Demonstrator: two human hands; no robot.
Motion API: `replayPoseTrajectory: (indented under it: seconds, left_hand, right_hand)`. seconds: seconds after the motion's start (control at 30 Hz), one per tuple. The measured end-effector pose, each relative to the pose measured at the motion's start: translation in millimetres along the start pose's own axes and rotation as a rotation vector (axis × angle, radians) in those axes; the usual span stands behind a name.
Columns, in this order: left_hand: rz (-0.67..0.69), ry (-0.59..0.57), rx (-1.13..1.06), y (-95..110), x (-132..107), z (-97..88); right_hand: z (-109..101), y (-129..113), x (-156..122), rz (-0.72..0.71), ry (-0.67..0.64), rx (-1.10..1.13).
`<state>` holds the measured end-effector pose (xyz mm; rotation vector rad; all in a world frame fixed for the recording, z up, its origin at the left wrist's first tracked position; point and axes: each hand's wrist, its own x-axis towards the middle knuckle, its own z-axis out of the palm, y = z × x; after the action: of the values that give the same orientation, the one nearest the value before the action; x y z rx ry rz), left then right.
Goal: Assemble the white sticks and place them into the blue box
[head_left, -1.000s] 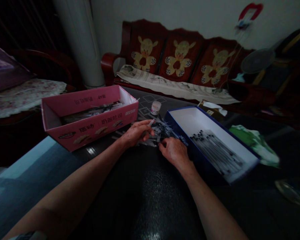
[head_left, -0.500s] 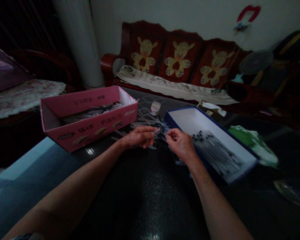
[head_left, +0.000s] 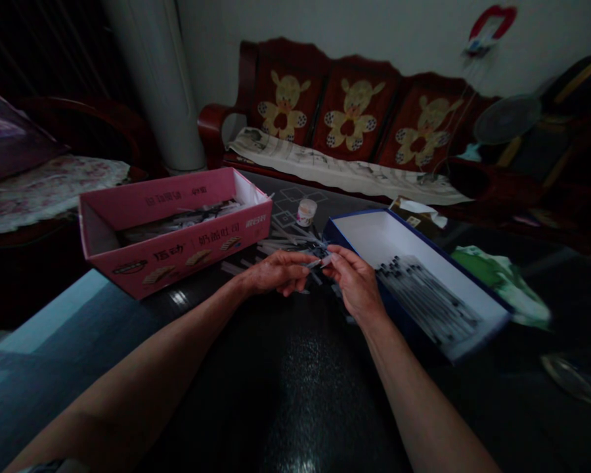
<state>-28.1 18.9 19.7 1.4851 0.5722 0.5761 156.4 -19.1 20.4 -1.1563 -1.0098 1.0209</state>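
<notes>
The dark, glossy table (head_left: 226, 394) fills the foreground. Beyond its far edge stands a red-brown sofa (head_left: 349, 118) with three bear-patterned back cushions and a pale cover along the seat. On the table's left sits the pink box (head_left: 197, 253), open at the top, with a loose jumble of thin sticks inside. Angled on the right is the blue box (head_left: 414, 282), white within; a row of dark-ended rods (head_left: 418, 299) lies side by side toward its near end. Just past it is a green-and-white packet (head_left: 505, 286).

Between the boxes, the left hand (head_left: 278, 270) and right hand (head_left: 355, 279) meet almost fingertip to fingertip. Under and beyond them spreads a heap of sticks (head_left: 282, 244), lying crosswise on the table. Behind the heap stands a small white cup (head_left: 306, 212), upright. Smallest are the pieces in hand: the left fingers pinch a pale slip (head_left: 314, 264), and the right fingers pinch a clear bit (head_left: 327, 260) just beside it. Whether the two touch, I cannot tell.
</notes>
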Motion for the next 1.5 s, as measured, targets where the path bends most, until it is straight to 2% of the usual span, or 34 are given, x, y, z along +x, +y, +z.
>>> replayPoseTrajectory:
  seconds: [0.53, 0.73, 1.1, 1.37, 1.5]
  left_hand:
    - [-0.026, -0.029, 0.067, -4, 2, -2.5]
    - [-0.041, 0.028, 0.028, -5, 3, 4.2]
    - [0.183, 0.079, 0.184, -3, 4, 14.1]
    - [0.243, 0.086, 0.314, -9, 5, 13.0]
    - [0.239, 0.034, 0.291, -7, 5, 10.3]
  right_hand:
    - [4, 1, -6, 0.000, -0.087, -0.135]
    - [6, 1, -6, 0.016, -0.076, -0.090]
    - [12, -3, -9, 0.020, -0.024, -0.011]
    - [10, -3, -11, 0.013, -0.026, -0.049]
    - [11, -1, -12, -0.033, -0.024, -0.041]
